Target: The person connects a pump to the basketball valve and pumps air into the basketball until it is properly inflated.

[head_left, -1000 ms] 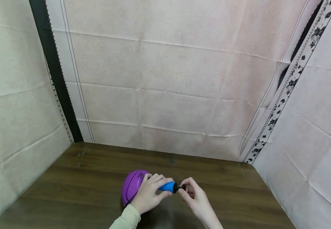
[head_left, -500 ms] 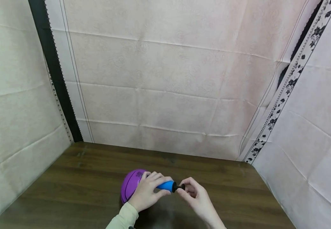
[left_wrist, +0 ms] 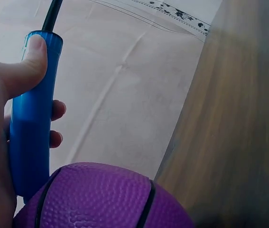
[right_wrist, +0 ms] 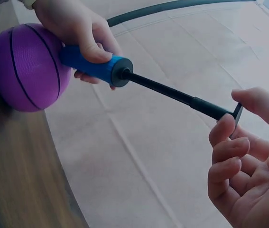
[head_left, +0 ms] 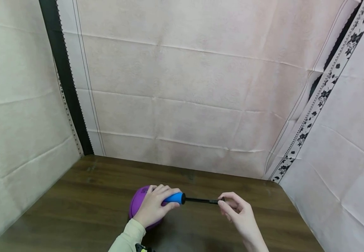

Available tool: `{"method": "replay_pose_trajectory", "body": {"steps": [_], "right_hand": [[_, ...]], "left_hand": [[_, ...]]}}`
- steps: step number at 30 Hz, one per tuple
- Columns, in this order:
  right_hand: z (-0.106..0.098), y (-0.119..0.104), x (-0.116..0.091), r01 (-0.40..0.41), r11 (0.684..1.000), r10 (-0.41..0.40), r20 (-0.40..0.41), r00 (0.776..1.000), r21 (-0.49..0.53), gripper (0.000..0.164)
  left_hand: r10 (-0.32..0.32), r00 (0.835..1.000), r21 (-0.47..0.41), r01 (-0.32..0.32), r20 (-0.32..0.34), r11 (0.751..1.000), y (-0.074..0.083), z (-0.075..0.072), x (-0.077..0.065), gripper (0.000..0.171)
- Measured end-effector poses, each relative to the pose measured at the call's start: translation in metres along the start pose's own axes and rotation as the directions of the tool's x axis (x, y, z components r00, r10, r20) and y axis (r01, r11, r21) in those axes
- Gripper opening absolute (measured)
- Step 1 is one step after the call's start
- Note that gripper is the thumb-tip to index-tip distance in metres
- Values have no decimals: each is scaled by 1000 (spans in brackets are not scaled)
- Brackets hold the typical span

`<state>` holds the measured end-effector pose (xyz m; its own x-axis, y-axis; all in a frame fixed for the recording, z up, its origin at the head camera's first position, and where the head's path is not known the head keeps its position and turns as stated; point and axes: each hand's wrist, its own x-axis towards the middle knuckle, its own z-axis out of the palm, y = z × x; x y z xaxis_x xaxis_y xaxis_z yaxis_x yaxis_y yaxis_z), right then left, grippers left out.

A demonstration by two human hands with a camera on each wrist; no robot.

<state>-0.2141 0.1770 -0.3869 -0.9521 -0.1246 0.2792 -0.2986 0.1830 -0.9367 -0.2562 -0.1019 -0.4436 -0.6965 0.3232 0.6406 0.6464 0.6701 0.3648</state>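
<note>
My left hand (head_left: pixel 155 206) grips the blue barrel of a small hand pump (left_wrist: pixel 32 114), its thumb near the collar. The pump's far end meets a purple ball (right_wrist: pixel 30 66) with black seam lines, partly hidden behind my left hand in the head view. A long stretch of black rod (right_wrist: pixel 162 90) stands out of the barrel. At the rod's end, the fingers and thumb of my right hand (head_left: pixel 238 213) pinch the flat black handle (right_wrist: pixel 237 114).
A dark wood-grain table (head_left: pixel 75 210) lies beneath. Pale patterned cloth (head_left: pixel 182 105) hangs behind it, with more cloth at both sides; a dark strip (head_left: pixel 65 77) runs down the left corner.
My right hand has moved right, drawing the pump's rod far out of the barrel. The left hand, pump barrel and ball have shifted slightly left in the head view.
</note>
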Motion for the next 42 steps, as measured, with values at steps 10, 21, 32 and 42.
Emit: {"method": "replay_pose_trajectory", "body": {"steps": [10,21,32,42], "right_hand": [[2,3,0,44,999,-45,53,998,30,10],[48,18,0,-66,993,54,125,991,93,27],[46,21,4,-152,987,141,170,975,50,32],[33,13,4,-73,997,73,14,997,8,25]], "left_hand": [[-18,1000,4,18,-8,1000,0,1,0,33],[47,999,36,-48,23,998,22,21,2,33],[13,998,37,-15,55,999,31,27,2,32],[85,996,12,-86,30,996,29,21,6,34]]}}
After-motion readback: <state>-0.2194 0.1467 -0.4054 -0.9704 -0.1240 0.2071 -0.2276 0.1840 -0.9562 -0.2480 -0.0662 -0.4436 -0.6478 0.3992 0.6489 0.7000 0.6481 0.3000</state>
